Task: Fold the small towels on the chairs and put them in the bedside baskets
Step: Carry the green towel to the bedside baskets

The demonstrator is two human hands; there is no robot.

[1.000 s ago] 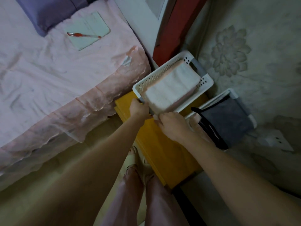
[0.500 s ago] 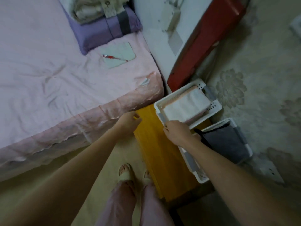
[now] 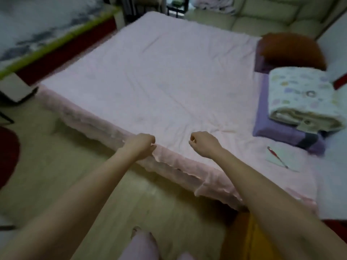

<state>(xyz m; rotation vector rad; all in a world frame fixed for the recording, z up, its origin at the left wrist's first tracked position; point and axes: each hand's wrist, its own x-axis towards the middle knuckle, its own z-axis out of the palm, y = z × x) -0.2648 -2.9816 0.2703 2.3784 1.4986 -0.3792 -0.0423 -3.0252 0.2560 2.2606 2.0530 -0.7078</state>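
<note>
My left hand (image 3: 139, 145) and my right hand (image 3: 203, 144) hang over the near edge of the big bed with the pink sheet (image 3: 159, 87), fingers curled, holding nothing. Wood floor (image 3: 56, 166) lies open this side of the bed. The white baskets with folded towels, seen before, are gone from view.

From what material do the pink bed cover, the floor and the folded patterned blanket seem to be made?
Pink bed cover: soft matte woven fabric, judging by its creases and frilled edge. Floor: probably pale wood or laminate with a slight sheen; faint plank lines show. Folded patterned blanket: thick padded printed textile, probably cotton, with puffy stacked layers.
</note>
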